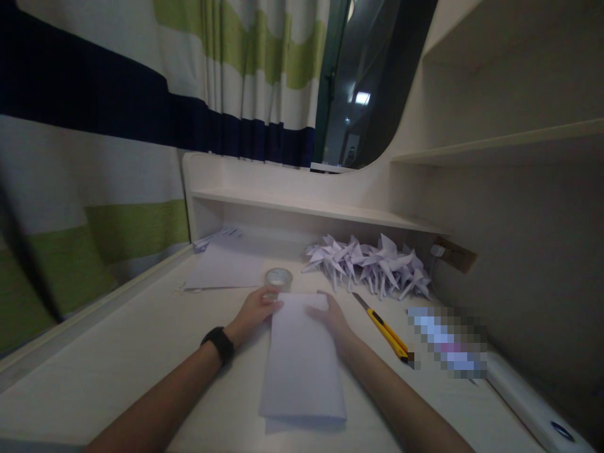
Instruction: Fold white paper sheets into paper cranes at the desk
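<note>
A folded sheet of white paper [304, 358] lies lengthwise in front of me, its near end slightly open in layers. My left hand [257, 314], with a black watch [218, 345] on the wrist, pinches the far left corner of the sheet. At the far right edge, my right hand [330, 314] grips the paper between thumb and fingers, a little blurred. Just beyond my left fingers sits a roll of clear tape [278, 278]. To the right of my right hand is a yellow utility knife [387, 333] with its blade out.
White paper pinwheels [368, 264] are heaped at the back right. A stack of white sheets [226, 261] rests at the back left. A low shelf [302, 207] runs along the back of the desk. On the right lie a pixelated item [448, 343] and a long white object [528, 402].
</note>
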Available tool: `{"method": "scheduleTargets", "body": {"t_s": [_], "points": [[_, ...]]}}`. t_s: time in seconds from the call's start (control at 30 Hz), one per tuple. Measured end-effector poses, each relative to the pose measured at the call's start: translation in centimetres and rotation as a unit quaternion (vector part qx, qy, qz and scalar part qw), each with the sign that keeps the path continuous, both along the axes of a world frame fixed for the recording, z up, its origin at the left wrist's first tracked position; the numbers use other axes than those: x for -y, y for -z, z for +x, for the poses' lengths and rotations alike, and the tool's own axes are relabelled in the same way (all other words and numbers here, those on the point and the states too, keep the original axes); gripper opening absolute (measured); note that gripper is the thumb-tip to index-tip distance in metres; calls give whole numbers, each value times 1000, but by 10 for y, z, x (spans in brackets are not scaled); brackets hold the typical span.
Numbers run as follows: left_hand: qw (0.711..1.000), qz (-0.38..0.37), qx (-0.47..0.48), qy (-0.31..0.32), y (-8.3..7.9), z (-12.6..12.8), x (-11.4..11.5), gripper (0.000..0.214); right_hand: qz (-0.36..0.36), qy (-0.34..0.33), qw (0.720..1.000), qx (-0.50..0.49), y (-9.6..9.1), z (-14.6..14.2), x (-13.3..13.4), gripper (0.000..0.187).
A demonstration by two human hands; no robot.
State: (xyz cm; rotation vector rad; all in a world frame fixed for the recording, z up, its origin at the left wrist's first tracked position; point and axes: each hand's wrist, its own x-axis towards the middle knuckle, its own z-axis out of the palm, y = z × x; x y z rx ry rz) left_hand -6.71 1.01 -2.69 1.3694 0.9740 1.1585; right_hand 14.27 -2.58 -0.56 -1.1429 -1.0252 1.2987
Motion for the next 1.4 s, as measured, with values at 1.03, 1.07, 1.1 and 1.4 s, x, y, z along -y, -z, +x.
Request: {"method": "scheduleTargets", "body": {"t_s": [1.03,1.07,1.1,1.4], "points": [[1000,6,-7,-15,-6,4,5,47,80,49,991,95,20,17,-24,49],[1000,7,-3,-18,-7,4,5,46,79,54,991,94,20,17,-24,49],[1000,7,0,-20,-7,4,6,45,77,60,991,96,21,17,-24,49],[1000,14,-14,-23,-6,4,4,37,91,83,981,147,18,20,-25,33]]}}
